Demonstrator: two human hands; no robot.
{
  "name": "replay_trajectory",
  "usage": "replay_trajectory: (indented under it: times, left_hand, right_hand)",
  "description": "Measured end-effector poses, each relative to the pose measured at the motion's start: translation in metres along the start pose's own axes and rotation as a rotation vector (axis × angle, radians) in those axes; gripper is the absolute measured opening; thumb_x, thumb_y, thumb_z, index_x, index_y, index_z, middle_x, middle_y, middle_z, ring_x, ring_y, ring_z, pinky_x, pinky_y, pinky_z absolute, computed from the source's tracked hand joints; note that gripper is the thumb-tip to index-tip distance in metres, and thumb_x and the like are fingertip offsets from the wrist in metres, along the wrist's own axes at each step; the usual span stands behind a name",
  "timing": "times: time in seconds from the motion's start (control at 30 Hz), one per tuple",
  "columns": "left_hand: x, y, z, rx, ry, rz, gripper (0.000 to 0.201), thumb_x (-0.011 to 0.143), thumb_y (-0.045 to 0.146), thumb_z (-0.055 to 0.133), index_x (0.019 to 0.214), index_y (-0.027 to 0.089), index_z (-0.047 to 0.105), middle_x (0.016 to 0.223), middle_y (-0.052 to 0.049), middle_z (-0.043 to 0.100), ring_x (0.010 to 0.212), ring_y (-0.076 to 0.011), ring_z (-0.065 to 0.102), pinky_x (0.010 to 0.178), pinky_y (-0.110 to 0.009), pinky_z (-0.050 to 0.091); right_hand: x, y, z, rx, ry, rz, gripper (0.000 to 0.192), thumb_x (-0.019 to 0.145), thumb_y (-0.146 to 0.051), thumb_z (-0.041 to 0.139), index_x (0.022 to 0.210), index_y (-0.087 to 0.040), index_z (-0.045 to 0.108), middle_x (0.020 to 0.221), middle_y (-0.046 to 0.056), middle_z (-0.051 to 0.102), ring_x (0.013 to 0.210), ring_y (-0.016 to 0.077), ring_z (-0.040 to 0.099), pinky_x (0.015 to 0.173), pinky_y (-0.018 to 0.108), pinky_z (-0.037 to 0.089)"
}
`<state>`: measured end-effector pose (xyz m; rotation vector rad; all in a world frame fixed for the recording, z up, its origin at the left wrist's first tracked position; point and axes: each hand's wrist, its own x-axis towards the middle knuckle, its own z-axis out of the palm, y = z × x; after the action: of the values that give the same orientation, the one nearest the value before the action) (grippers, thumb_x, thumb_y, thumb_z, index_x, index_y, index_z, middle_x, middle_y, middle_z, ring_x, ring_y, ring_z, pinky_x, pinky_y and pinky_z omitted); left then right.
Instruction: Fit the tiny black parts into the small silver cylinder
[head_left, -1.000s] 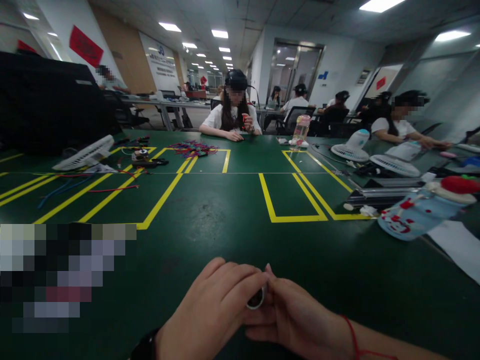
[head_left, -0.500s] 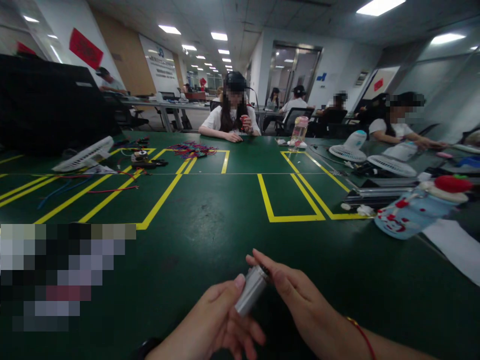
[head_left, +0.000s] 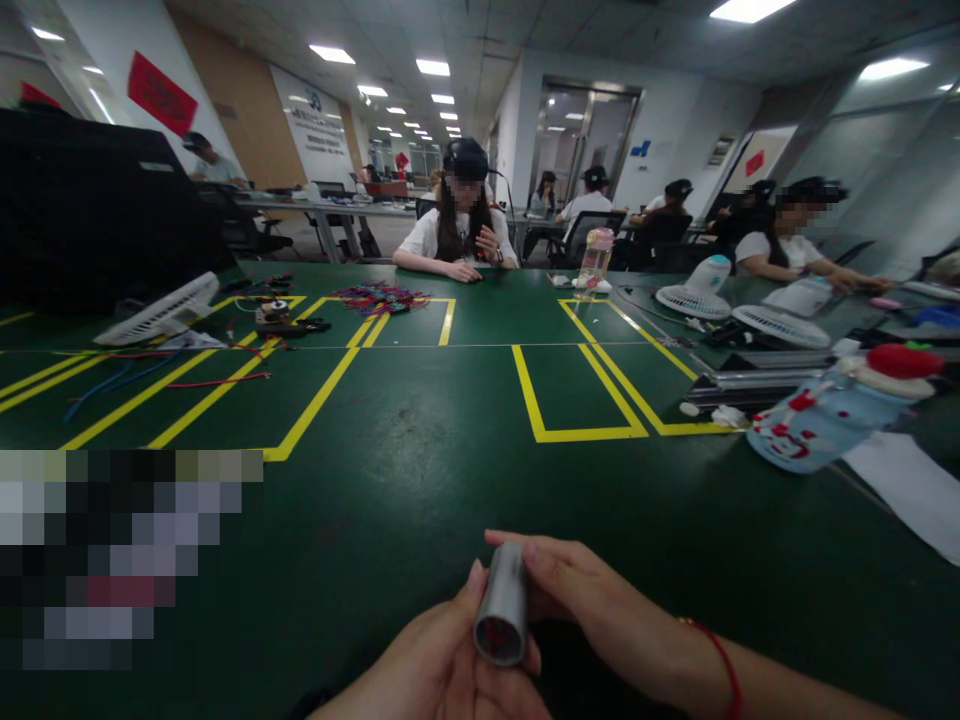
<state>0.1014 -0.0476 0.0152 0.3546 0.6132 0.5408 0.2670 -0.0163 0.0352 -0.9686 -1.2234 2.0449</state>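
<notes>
A short silver metal tube (head_left: pixel 507 582) is held between my two hands, low over the green tabletop. Its round open end faces me, and something dark and reddish shows inside. My left hand (head_left: pixel 431 655) grips the tube from the left, the thumb along its side and the fingers beneath. From the right, my right hand (head_left: pixel 600 598) closes on the far part of the tube, with its thumb on the upper side. Behind the tube, some of the right fingers are hidden.
Yellow tape (head_left: pixel 592 435) marks the green table (head_left: pixel 405 500). A light-blue bottle (head_left: pixel 806 425), metal bars (head_left: pixel 772 382) and small fans (head_left: pixel 694 302) stand at the right. Wires (head_left: pixel 384 298) and a white fan part (head_left: pixel 157 312) lie far left. A person (head_left: pixel 457 230) sits opposite.
The tube has turned so its open end points toward me. My right hand has moved slightly down and left, with its thumb now on the tube; the left fingers have come in underneath.
</notes>
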Motion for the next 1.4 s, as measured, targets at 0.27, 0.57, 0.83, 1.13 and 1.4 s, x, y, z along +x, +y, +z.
replay_trajectory:
  times: [0.27, 0.57, 0.83, 1.13, 1.4]
  left_hand:
    - [0.004, 0.028, -0.016, 1.213, 0.187, 0.577, 0.021, 0.089, 0.035, 0.053, 0.104, 0.027, 0.066, 0.108, -0.003, 0.062, 0.102, -0.0206, 0.054, 0.089, -0.034, 0.043]
    - [0.010, 0.031, -0.021, 1.664, 0.406, 0.749, 0.027, 0.084, 0.028, 0.060, 0.111, 0.029, 0.061, 0.111, -0.005, 0.058, 0.101, -0.0236, 0.052, 0.086, -0.040, 0.045]
    - [0.007, 0.041, 0.011, 1.628, 0.453, 0.860, 0.012, 0.084, 0.022, 0.058, 0.088, 0.027, 0.068, 0.099, -0.002, 0.061, 0.093, -0.0212, 0.055, 0.081, -0.037, 0.045]
    - [0.008, 0.046, -0.026, 1.723, 0.482, 0.752, 0.012, 0.080, 0.030, 0.066, 0.088, 0.033, 0.074, 0.092, -0.001, 0.063, 0.087, -0.0199, 0.056, 0.074, -0.034, 0.045]
    - [0.012, 0.041, -0.035, 1.784, 0.458, 0.693, 0.024, 0.078, 0.035, 0.067, 0.101, 0.034, 0.070, 0.098, -0.002, 0.064, 0.089, -0.0207, 0.057, 0.076, -0.034, 0.046]
  right_hand:
    - [-0.007, -0.022, -0.021, -0.720, -0.095, -0.312, 0.048, 0.089, -0.033, 0.048, 0.136, -0.030, 0.040, 0.131, 0.004, 0.050, 0.119, 0.0151, 0.046, 0.104, 0.034, 0.033]
    - [0.000, 0.007, -0.039, -1.054, -0.026, -0.499, 0.055, 0.088, -0.026, 0.048, 0.141, -0.028, 0.033, 0.129, 0.007, 0.050, 0.117, 0.0165, 0.046, 0.101, 0.037, 0.035]
    - [0.003, 0.021, -0.037, -0.950, 0.179, -0.394, 0.062, 0.075, -0.040, 0.065, 0.130, -0.022, 0.044, 0.122, 0.009, 0.052, 0.109, 0.0194, 0.049, 0.096, 0.037, 0.039]
    - [-0.001, 0.021, -0.039, -1.011, 0.249, -0.383, 0.038, 0.071, -0.028, 0.063, 0.107, -0.020, 0.055, 0.104, 0.005, 0.057, 0.093, 0.0152, 0.052, 0.082, 0.030, 0.043]
    - [0.002, 0.024, -0.035, -1.084, 0.246, -0.462, 0.043, 0.073, -0.026, 0.061, 0.114, -0.021, 0.051, 0.106, 0.005, 0.057, 0.095, 0.0139, 0.054, 0.086, 0.029, 0.044]
